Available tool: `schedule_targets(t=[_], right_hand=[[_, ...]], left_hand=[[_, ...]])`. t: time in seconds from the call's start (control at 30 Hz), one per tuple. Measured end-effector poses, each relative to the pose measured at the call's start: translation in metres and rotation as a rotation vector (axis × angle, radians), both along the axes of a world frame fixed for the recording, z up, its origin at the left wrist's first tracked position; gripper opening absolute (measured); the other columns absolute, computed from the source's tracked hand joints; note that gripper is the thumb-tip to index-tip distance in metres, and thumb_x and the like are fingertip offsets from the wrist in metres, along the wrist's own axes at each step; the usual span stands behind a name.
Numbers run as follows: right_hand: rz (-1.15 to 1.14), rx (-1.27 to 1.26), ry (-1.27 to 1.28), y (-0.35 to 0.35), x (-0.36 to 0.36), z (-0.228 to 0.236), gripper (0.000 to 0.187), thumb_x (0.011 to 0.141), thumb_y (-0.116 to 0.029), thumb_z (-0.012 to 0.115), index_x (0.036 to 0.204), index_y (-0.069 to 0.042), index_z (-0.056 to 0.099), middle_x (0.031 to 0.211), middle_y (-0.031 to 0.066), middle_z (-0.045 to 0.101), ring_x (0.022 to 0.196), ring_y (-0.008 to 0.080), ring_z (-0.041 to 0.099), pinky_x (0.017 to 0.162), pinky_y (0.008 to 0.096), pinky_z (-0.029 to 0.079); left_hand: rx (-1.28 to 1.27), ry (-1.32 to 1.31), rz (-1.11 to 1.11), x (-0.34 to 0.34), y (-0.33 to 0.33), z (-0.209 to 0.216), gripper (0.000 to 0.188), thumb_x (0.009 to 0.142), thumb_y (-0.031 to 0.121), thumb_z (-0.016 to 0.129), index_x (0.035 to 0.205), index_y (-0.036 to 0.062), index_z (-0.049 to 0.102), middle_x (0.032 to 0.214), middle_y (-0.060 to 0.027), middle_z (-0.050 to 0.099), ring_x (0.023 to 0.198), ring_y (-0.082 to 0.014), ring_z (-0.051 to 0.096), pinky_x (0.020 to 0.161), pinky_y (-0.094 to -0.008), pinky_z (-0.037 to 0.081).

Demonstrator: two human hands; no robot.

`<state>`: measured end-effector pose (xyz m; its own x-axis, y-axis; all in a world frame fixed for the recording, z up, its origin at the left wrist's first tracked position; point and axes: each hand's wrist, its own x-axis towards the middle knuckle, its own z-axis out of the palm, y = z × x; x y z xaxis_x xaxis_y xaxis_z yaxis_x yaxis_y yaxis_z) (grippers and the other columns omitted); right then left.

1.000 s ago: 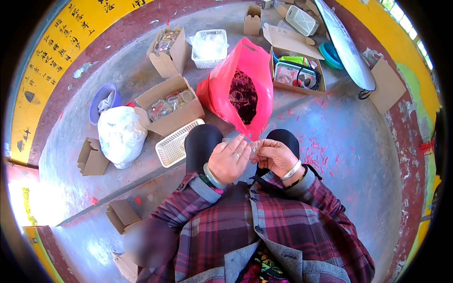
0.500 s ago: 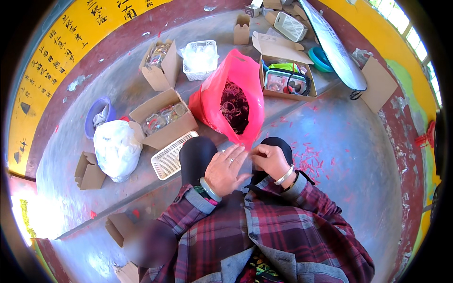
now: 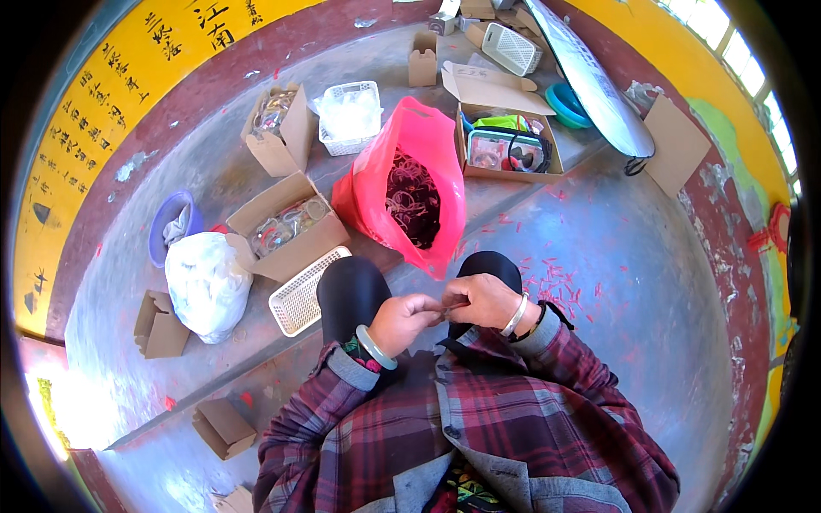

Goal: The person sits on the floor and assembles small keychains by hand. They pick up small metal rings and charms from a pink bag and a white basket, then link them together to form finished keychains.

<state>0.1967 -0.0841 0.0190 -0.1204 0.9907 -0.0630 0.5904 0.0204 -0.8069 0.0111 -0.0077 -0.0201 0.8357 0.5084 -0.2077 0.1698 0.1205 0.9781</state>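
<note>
My left hand and my right hand meet between my knees, fingertips pinched close together. Something small and thin shows between them, too small to name. Just beyond stands a pink plastic bag, its mouth gaping toward me. Inside it lie dark red pieces and many thin rings. A white perforated basket rests beside my left knee.
Left of the bag, a cardboard box holds wrapped rings. A stuffed white bag and a purple basin are farther left. Another open box stands at the right. Red scraps litter the floor by my right knee.
My left hand has turned from lying flat with fingers stretched to a pinch meeting the right hand. Both hands sit slightly lower in the picture, and the view has shifted a little.
</note>
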Motion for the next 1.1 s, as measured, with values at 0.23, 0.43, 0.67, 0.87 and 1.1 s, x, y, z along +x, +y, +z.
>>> schedule_targets(t=[0.23, 0.43, 0.67, 0.87, 1.1], right_hand=[[-0.082, -0.03, -0.212, -0.001, -0.007, -0.001, 0.022, 0.066, -0.024, 0.066, 0.076, -0.005, 0.06, 0.07, 0.0158, 0.061, 0.071, 0.0347, 0.06, 0.061, 0.0419, 0.046], [-0.051, 0.013, -0.314, -0.002, -0.009, -0.006, 0.017, 0.068, -0.022, 0.061, 0.072, -0.005, 0.061, 0.07, 0.0168, 0.061, 0.071, 0.0362, 0.059, 0.062, 0.0448, 0.045], [-0.096, 0.139, -0.369, 0.003, -0.016, -0.003, 0.012, 0.068, -0.017, 0.058, 0.07, -0.005, 0.061, 0.067, 0.0162, 0.059, 0.068, 0.0351, 0.058, 0.062, 0.0454, 0.045], [-0.072, 0.307, -0.48, 0.007, -0.028, -0.004, 0.009, 0.069, -0.015, 0.059, 0.068, -0.006, 0.06, 0.067, 0.0116, 0.059, 0.068, 0.0296, 0.059, 0.062, 0.0411, 0.044], [-0.046, 0.327, -0.601, 0.015, -0.032, -0.001, 0.008, 0.069, -0.014, 0.059, 0.071, -0.007, 0.06, 0.07, 0.0088, 0.06, 0.073, 0.0259, 0.059, 0.066, 0.0383, 0.043]], left_hand=[[0.049, 0.046, 0.028, 0.006, -0.013, 0.003, 0.019, 0.085, 0.013, 0.061, 0.097, -0.0025, 0.062, 0.088, -0.0049, 0.065, 0.079, -0.0091, 0.059, 0.072, -0.0241, 0.047], [0.203, 0.104, 0.137, 0.008, -0.016, 0.001, 0.018, 0.084, 0.014, 0.062, 0.091, -0.0022, 0.062, 0.081, -0.0053, 0.064, 0.074, -0.0073, 0.058, 0.069, -0.0229, 0.047], [0.292, 0.046, 0.283, 0.008, -0.015, -0.012, 0.014, 0.081, 0.011, 0.063, 0.086, -0.0021, 0.06, 0.078, -0.0069, 0.063, 0.076, -0.0107, 0.06, 0.07, -0.0247, 0.049], [0.314, -0.034, 0.34, 0.011, -0.012, -0.023, 0.017, 0.073, 0.007, 0.06, 0.086, -0.0018, 0.058, 0.085, -0.0167, 0.063, 0.082, -0.0247, 0.065, 0.073, -0.0315, 0.05], [0.339, 0.038, 0.349, 0.012, -0.006, -0.022, 0.016, 0.073, 0.003, 0.054, 0.088, -0.0013, 0.06, 0.086, -0.0174, 0.063, 0.082, -0.028, 0.063, 0.074, -0.0331, 0.049]])
